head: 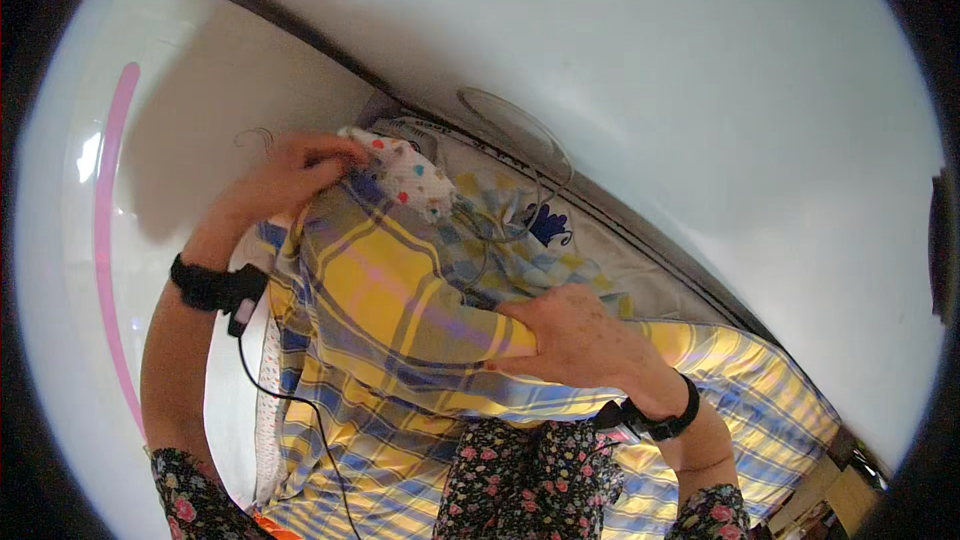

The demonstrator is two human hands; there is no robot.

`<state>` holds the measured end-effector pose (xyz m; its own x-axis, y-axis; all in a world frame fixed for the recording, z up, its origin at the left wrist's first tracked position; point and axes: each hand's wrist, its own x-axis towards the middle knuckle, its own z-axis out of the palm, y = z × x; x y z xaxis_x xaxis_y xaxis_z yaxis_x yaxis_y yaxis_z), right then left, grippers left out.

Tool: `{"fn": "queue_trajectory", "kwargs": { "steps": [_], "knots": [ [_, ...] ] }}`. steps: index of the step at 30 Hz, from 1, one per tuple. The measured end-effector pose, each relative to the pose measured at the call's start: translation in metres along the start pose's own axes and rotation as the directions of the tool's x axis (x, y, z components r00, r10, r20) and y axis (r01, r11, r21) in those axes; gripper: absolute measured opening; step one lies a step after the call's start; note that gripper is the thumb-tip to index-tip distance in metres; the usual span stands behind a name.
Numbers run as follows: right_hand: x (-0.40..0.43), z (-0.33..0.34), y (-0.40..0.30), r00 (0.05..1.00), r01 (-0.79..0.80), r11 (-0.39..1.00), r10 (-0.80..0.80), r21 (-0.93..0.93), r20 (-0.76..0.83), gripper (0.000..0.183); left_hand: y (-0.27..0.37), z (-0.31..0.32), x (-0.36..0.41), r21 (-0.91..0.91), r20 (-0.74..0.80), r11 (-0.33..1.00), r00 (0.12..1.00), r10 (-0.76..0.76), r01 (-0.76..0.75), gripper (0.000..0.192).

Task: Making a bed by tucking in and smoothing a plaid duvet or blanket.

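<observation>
A yellow, blue and grey plaid cloth [382, 270] lies bunched before me and spreads to the lower right. At its upper left corner is my left hand [300, 165], its fingers bent against the edge beside a white cloth with coloured dots [416, 180]. My right hand [570, 337] grips a fold of the plaid cloth between thumb and fingers near the middle. Beyond it lies a paler checked cloth [502, 217] in green, blue and yellow. Both wrists wear black straps with small devices. Some left fingertips are blurred.
A thin clear tube or cable [559, 139] loops over the pale checked cloth. Behind runs a dark-edged border [652, 240] along a white surface [712, 90]. A pink stripe [105, 240] marks the white surface at left. A black cable [326, 435] hangs from the left wrist device.
</observation>
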<state>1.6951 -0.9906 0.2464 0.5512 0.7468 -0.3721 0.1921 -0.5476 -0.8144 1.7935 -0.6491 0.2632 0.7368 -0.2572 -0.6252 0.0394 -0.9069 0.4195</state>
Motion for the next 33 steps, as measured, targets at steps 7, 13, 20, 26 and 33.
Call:
{"fn": "queue_trajectory", "kwargs": {
  "steps": [7, 13, 20, 26, 33],
  "knots": [
    [0.001, 0.001, 0.001, 0.998, 0.045, 0.999, -0.045, 0.001, 0.04, 0.048, -0.019, -0.007, -0.027, -0.384, -0.345, 0.907, 0.938, 0.031, -0.172, 0.052],
    [0.002, 0.005, 0.001, 0.999, 0.041, 0.999, -0.04, -0.016, 0.015, 0.044, -0.085, 0.017, -0.027, -0.548, -0.18, 0.837, 0.978, -0.108, -0.008, 0.052],
    [-0.002, 0.007, 0.005, 1.0, 0.019, 1.0, -0.019, -0.008, 0.012, 0.043, -0.105, 0.013, 0.02, -0.115, -0.164, 0.979, 0.968, -0.188, 0.171, 0.025],
    [-0.003, 0.009, 0.01, 1.0, 0.014, 1.0, -0.014, 0.005, -0.024, 0.046, -0.059, 0.002, 0.073, 0.025, -0.479, 0.988, 0.87, -0.121, 0.151, 0.032],
    [-0.01, 0.009, 0.002, 0.995, 0.071, 0.994, -0.065, 0.082, -0.07, 0.049, -0.029, 0.038, 0.072, -0.311, -0.048, 0.95, 0.999, 0.019, -0.033, 0.071]
  ]
}}
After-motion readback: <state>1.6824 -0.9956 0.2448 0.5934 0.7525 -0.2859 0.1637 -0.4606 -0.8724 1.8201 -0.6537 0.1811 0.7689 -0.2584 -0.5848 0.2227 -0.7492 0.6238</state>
